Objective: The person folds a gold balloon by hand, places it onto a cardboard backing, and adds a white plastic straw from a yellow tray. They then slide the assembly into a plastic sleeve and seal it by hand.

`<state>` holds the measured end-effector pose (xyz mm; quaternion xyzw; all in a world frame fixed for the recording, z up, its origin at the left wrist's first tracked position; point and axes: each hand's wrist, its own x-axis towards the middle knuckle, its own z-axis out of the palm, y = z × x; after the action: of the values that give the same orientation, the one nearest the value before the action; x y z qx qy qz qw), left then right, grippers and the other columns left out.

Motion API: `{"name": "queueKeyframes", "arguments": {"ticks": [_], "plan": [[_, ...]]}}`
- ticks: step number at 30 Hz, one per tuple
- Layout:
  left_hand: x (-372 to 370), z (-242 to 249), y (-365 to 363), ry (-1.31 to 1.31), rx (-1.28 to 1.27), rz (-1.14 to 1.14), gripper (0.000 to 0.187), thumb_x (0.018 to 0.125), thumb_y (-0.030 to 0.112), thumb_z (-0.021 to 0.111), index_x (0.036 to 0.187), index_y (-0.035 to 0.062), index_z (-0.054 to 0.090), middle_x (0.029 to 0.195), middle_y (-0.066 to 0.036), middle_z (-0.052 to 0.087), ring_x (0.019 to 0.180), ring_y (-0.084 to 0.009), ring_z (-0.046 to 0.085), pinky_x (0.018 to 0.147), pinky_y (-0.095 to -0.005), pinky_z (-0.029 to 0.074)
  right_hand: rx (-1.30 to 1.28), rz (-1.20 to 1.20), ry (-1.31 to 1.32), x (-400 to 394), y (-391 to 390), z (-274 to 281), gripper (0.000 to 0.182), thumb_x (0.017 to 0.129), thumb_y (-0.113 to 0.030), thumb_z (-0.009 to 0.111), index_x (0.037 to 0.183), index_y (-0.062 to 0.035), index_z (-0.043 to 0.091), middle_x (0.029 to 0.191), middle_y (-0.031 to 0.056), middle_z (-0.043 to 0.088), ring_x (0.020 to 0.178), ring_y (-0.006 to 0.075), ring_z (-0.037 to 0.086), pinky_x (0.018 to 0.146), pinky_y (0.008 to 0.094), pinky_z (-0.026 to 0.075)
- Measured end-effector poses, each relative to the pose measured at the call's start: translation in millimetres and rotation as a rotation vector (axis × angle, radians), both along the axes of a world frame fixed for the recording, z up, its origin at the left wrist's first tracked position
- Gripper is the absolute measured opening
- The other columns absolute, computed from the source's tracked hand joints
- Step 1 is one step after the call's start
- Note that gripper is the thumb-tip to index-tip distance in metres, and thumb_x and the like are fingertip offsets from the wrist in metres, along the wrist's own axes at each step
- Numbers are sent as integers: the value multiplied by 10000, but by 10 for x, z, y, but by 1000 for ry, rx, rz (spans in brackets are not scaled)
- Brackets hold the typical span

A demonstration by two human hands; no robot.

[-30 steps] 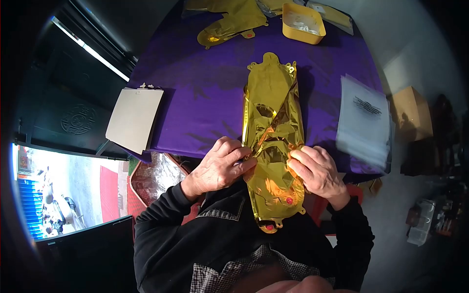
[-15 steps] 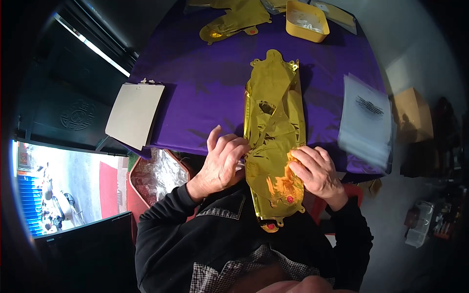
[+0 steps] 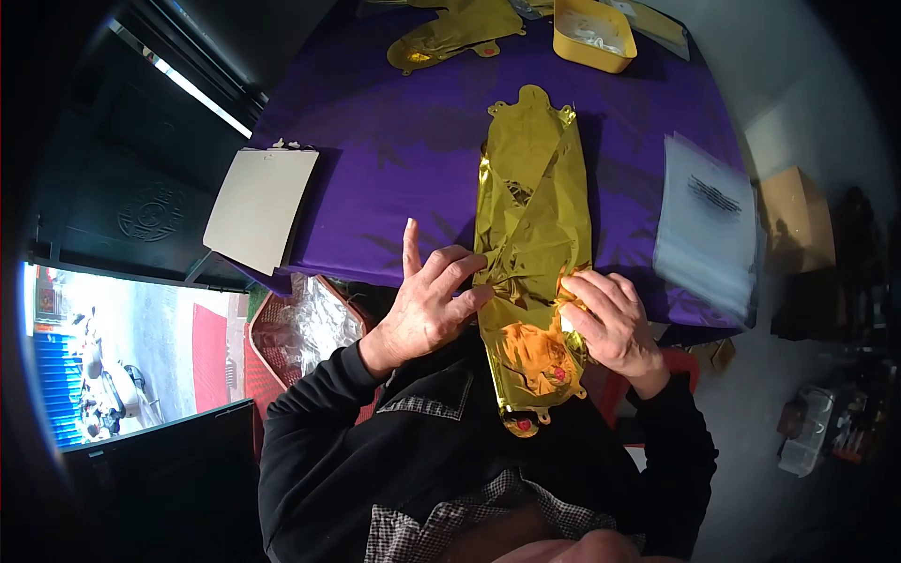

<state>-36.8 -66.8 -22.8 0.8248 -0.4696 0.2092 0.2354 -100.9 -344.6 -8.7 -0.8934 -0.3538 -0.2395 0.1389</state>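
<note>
A long, flat gold foil balloon (image 3: 535,225) lies partly folded, running from the purple tablecloth down over the table's near edge toward my lap. Red round spots show near its lower end, where the foil shines orange. My left hand (image 3: 432,300) pinches its left edge between thumb and fingers, the index finger raised. On the opposite edge, my right hand (image 3: 608,319) grips the foil with its fingers curled over it. Both hands sit near the table's front edge.
Another gold foil balloon (image 3: 450,38) lies at the back beside a yellow tub (image 3: 593,42) with white bits inside. Cards (image 3: 261,206) lie left, clear plastic bags (image 3: 706,225) right. Below left stands a basket (image 3: 267,342) holding clear plastic; a cardboard box (image 3: 796,220) is far right.
The foil balloon has shifted slightly up, and its lower end has drawn in. My left hand has moved a little right onto the foil, its index finger now straighter.
</note>
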Motion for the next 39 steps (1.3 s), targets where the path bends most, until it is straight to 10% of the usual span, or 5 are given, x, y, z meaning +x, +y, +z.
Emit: {"name": "queueKeyframes", "arguments": {"ticks": [15,17,22,39], "plan": [[-112,97,-252,394,-321,282,135,692,-22,709,822,1,681,986,-75,588,1049,-313,473,1085,-596,219,516,-253,432,104,11,-11,57,850,-73,675,869,-33,639,872,93,633,816,307,564,700,400,430],[-90,121,-300,388,-282,320,104,723,-8,700,825,9,704,1016,-80,593,1028,-297,427,1007,-465,286,590,-371,429,160,74,-22,80,844,-57,683,902,-32,633,836,106,632,768,320,556,671,411,436],[-46,185,-410,345,-234,450,75,745,34,665,725,-36,685,1011,-139,595,1003,-337,438,904,-435,342,687,-440,402,236,121,-157,640,863,32,654,1428,-19,355,719,71,594,669,144,560,647,301,464],[-84,266,-449,271,-94,544,165,731,58,647,604,-37,599,881,-150,575,1031,-373,433,944,-482,340,199,-541,382,205,234,158,622,822,-32,690,1362,11,383,747,146,585,729,326,572,749,433,422]]}}
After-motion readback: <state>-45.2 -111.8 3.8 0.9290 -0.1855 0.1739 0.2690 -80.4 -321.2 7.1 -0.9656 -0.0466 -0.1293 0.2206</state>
